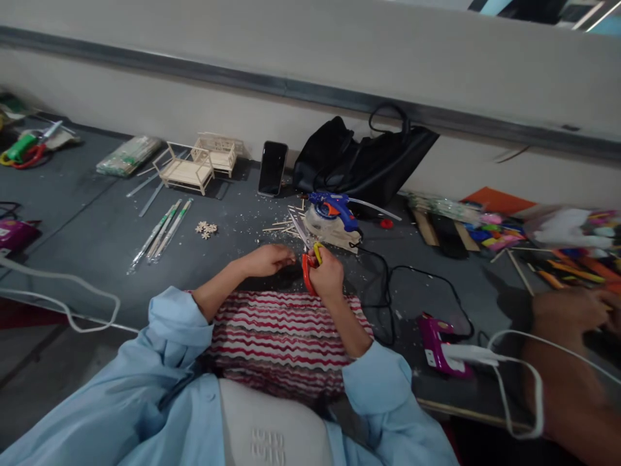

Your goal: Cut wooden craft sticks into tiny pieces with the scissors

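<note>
My right hand (326,274) is closed around the handles of scissors (307,268), one handle red and the other yellow. The scissor blades point up and away over the table. Just left of them is my left hand (270,260), its fingertips pinched together; whatever they hold, if anything, is too small to make out. Beyond the blades lie several short thin sticks (281,226) among scattered clippings. A blue glue gun (334,206) with a translucent glue stick rests on a clear roll-like object. Under my forearms is a red and white striped cloth (286,336).
Two small stick-built furniture models (187,171), a phone (272,168) and a black bag (359,162) stand along the wall. Wrapped stick packs (162,236) and a wooden snowflake shape (206,229) lie left. Right are a purple power socket (441,349), cables and another person's arm (563,362).
</note>
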The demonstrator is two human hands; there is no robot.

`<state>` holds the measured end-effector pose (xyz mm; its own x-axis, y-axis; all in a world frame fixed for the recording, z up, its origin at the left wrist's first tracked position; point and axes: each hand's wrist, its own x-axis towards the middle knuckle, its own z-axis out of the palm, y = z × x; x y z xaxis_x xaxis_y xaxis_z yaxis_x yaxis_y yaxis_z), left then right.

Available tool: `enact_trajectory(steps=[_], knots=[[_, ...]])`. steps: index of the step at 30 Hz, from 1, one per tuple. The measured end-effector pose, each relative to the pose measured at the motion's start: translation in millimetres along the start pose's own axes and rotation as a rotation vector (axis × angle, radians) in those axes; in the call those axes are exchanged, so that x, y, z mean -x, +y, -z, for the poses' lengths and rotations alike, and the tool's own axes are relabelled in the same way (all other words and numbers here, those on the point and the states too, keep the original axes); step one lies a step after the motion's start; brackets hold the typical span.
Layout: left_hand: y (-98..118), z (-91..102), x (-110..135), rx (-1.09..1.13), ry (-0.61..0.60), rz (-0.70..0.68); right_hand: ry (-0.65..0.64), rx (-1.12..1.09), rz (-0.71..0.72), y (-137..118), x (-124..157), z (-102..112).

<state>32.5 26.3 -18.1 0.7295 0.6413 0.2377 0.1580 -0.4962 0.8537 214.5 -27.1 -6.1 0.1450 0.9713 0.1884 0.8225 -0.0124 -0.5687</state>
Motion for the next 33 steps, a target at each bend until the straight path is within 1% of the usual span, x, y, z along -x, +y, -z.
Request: enact_trajectory(steps=[2,5,6,7,9,13,19,22,24,26,29,33], knots=[[-2,12.4,4,-0.035,-0.010,0.023,-0.001,-0.030,0.009,0,-2,-1],[-4,33.5,12,-0.025,-0.102,0.067,0.020,-0.062,-0.006,1,-5,-2],[-6,39.0,14,-0.003,-0.105,0.084,0.023,-0.080,-0.007,2,-6,-3],[-7,43.1,16,0.013,-0.079,0.099,0.023,-0.082,-0.003,3,-7,-3],[-8,46.5,18,0.044,0.021,0.127,0.027,-0.080,0.007,4,-8,-4],[-5,38.9,15,0.182,0.254,0.169,0.028,-0.061,0.046,5,-7,-4],[-3,22.1,7,0.469,0.385,0.184,0.003,-0.050,0.097,11,-2,-7],[-5,18.8,6,0.584,0.450,0.171,-0.026,-0.051,0.089,12,2,-7],[-5,18.9,6,0.641,0.500,0.167,-0.063,-0.004,0.087,13,3,-6],[-2,19.8,7,0.665,0.535,0.178,-0.077,0.043,0.090,15,4,-5],[4,19.3,7,0.660,0.572,0.233,-0.072,0.074,0.152,16,4,-4],[7,11.9,6,0.639,0.568,0.278,-0.059,0.070,0.235,16,7,-4]])
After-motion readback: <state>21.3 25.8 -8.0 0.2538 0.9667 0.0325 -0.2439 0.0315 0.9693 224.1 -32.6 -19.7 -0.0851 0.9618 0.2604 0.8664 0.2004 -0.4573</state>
